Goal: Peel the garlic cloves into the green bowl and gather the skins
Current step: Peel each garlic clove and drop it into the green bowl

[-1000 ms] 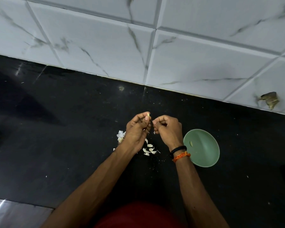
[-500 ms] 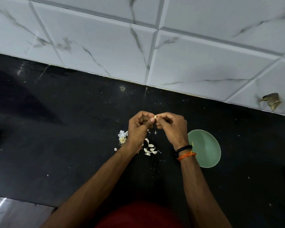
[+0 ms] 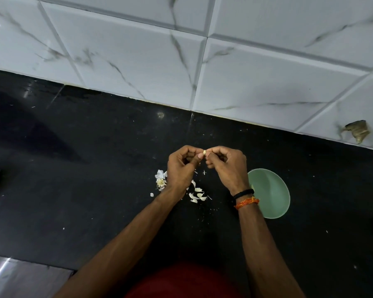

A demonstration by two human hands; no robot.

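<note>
Head view looks down on one small garlic clove (image 3: 204,152), pale and partly skinned, pinched between both hands above the black counter (image 3: 95,168). Left hand (image 3: 182,168) has its fingers curled, thumb tip pressed against the clove's left side. Right hand (image 3: 228,166) is likewise curled, its thumb and forefinger nipping the clove from the 3 o'clock side. Both hands meet at the clove, knuckles raised, with a narrow gap below their fingertips.

Directly under the hands, toward 6 o'clock, loose garlic cloves (image 3: 197,195) lie in a small scatter on the counter, some touching each other. At 9 o'clock of that scatter, partly hidden by the left wrist, sits a little heap of papery skins (image 3: 160,179) with a frayed root end. Tiny flecks of skin dot the counter around them.

Green bowl (image 3: 271,194) stands on the counter at 3 o'clock of the right wrist, partly hidden by that forearm; a pale bit shows inside near its left rim, too small to tell what it is. On the right wrist are a black band (image 3: 243,192) and an orange thread (image 3: 247,202).

Beyond the counter at 12 o'clock rises a white marbled tile wall (image 3: 138,50), with a chipped patch (image 3: 356,131) toward 2 o'clock. A red garment (image 3: 181,282) fills the bottom edge.
</note>
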